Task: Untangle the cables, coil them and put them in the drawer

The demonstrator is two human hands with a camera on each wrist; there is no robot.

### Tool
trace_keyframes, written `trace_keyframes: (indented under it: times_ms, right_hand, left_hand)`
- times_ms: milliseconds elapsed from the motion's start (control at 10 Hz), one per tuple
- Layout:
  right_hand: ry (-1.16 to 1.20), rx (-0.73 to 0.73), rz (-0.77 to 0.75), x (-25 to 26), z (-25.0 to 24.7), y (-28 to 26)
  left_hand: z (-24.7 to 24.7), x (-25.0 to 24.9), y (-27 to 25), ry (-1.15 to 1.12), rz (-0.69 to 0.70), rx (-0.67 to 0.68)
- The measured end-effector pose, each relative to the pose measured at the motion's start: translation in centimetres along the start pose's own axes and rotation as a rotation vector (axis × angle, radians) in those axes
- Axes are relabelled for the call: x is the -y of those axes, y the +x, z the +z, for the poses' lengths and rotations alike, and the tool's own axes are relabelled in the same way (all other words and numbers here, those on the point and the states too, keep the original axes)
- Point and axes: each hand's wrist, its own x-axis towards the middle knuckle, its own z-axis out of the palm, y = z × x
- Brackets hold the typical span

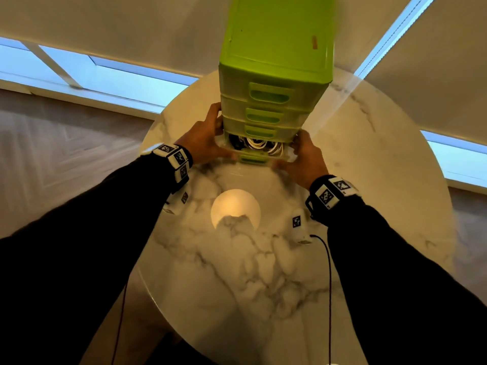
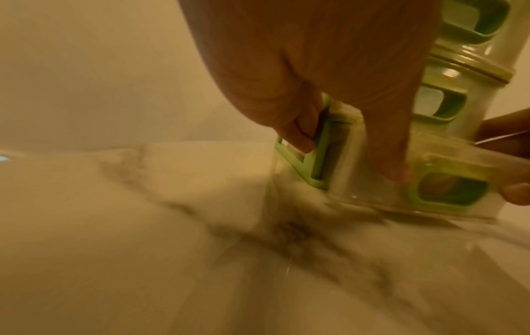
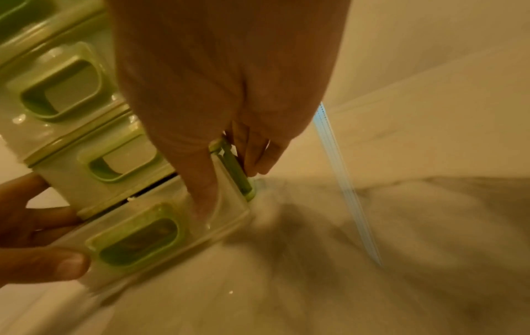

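Presently the bottom drawer [image 1: 254, 154] of the green drawer unit [image 1: 274, 75] stands part-open at centre frame, its long axis running left to right, its travel pointing up the frame into the unit. Coiled cables [image 1: 259, 144], white and black, lie inside it. The left hand [image 1: 203, 139] and right hand [image 1: 307, 155] flank it equally close, each grip curled round a front corner, thumb on the face, fingers on the unit's side frame. Judged: closing remains. The drawer's rear is hidden beneath the drawer above; both wrist views are blurred. The unit rests on the marble bench [image 1: 263, 259].
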Motion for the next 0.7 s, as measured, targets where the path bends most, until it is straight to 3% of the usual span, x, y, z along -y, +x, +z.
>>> trace_keyframes:
  times_ms: [100,200,300,400,500,700]
  right_hand:
    - [0.03,-0.148,0.06,-0.4,0.4,0.7]
    - [0.012,-0.215,0.107,-0.7,0.7,1.5]
    - [0.023,-0.213,0.121,-0.7,0.8,1.7]
    - [-0.022,-0.174,0.088,-1.3,1.3,1.2]
    - [-0.063,-0.009,0.027,-1.2,0.9,-1.4]
    - [-0.174,0.177,-0.01,-3.5,-1.8,-12.0]
  left_hand:
    - [0.8,0.3,0.5,-0.033,-0.014,-0.115]
    - [1.3,0.4,0.9,-0.044,-0.015,-0.207]
    - [1.5,0.4,0.8,-0.033,-0.028,-0.208]
    - [2.2,0.8,0.4,0.056,-0.048,-0.213]
    - [3.2,0.5,-1.1,0.16,-0.071,-0.172]
    - [3.3,0.6,-7.8,0.104,-0.104,-0.069]
